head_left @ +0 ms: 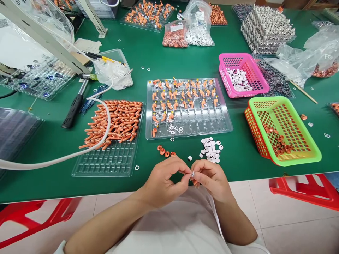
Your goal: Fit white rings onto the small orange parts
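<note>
Close to the table's front edge, my left hand (pixel 169 180) and my right hand (pixel 213 180) meet fingertip to fingertip. My right hand grips a small orange part (pixel 195 182), mostly covered by the fingers, with a whitish bit at its top. The thumb and forefinger of my left hand pinch at that bit; what they hold is too small to name. Just beyond the hands lie several orange cup-shaped caps (pixel 166 154), a single white disc (pixel 190 158) and a loose pile of white discs (pixel 212 150). Behind them stands a clear compartment tray (pixel 206 127) partly filled with curved orange parts.
To the left, orange stems (pixel 116 120) cover another tray (pixel 106 165), beside a black-handled hammer (pixel 72 109) and a white cable (pixel 53 163). On the right stand a pink basket (pixel 261 79) of white discs and a green basket (pixel 304 141) of orange caps. Bags (pixel 175 35) lie behind.
</note>
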`<action>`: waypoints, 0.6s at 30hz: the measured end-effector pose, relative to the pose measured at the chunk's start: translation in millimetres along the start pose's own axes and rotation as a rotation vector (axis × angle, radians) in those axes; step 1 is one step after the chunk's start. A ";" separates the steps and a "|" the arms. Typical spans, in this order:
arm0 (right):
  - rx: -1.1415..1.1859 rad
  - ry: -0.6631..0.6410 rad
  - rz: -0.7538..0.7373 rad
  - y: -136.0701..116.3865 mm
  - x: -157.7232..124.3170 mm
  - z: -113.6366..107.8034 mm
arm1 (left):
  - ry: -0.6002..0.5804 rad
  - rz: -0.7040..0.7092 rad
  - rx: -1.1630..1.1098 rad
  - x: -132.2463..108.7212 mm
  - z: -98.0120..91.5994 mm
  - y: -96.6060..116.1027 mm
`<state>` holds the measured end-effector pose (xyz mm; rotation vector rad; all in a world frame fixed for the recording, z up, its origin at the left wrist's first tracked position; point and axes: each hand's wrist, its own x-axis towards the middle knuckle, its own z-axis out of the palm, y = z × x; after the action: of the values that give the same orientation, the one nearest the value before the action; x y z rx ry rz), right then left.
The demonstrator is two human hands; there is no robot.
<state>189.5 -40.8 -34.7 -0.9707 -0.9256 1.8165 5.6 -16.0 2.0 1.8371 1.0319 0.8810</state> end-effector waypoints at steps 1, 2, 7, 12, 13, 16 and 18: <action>0.000 -0.020 0.004 -0.5 -0.7 -0.1 | -0.001 0.007 0.019 0.0 0.3 -0.1; 0.002 -0.048 0.008 -0.9 -1.6 -0.5 | 0.003 0.020 0.042 0.4 -0.4 -0.3; 0.013 -0.211 -0.009 -0.7 -7.6 -4.5 | 0.133 0.062 0.343 21.1 -25.4 -0.7; 0.018 -0.213 -0.021 1.8 -7.1 -2.8 | 0.170 -0.059 0.724 70.8 -60.5 -15.0; 0.008 -0.214 -0.028 2.1 -6.7 -2.0 | 0.100 -0.072 0.779 80.4 -63.9 -21.1; -0.045 -0.222 -0.055 1.7 -8.2 -2.9 | -0.139 -0.059 0.928 101.6 -68.2 -40.1; -0.075 -0.219 -0.072 0.7 -12.1 -7.6 | -0.173 -0.054 0.962 108.8 -69.5 -48.3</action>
<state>200.0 -50.5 -35.5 -0.7834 -1.1556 1.8629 -23.5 118.7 5.7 2.5731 1.5298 0.1448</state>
